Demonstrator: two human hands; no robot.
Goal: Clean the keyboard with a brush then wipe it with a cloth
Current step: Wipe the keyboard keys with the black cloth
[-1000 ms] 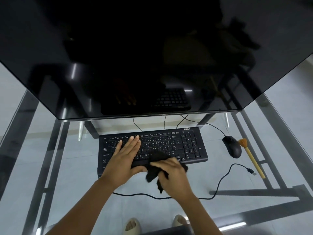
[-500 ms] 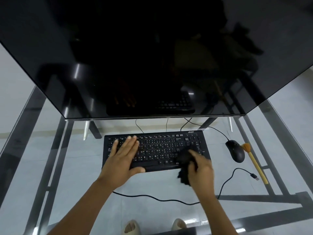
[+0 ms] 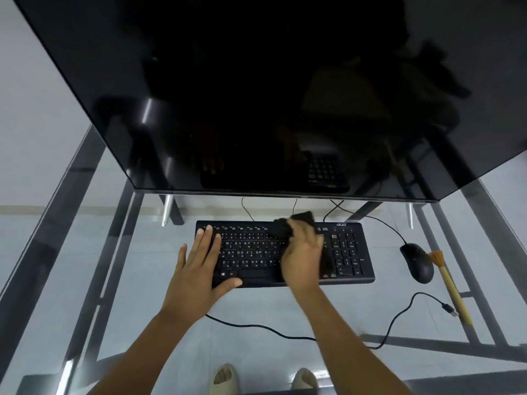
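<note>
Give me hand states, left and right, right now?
Left hand: open, flat on the keyboard.
Right hand: gripping the cloth against the keys.

Keyboard (image 3: 285,252) on glass table (image 3: 85,252), before monitor (image 3: 256,95).

Left of keyboard's middle, left hand (image 3: 196,277) flat on keys; right hand (image 3: 303,258) with cloth (image 3: 293,223) over its centre-right; mouse (image 3: 417,262), then brush (image 3: 447,283), right of keyboard.

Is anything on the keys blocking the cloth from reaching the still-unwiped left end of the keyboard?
Yes. The left hand lies flat on the left end of the keyboard, bracing it, directly between the cloth under the right hand and those keys. Nothing else sits on the keys.
</note>
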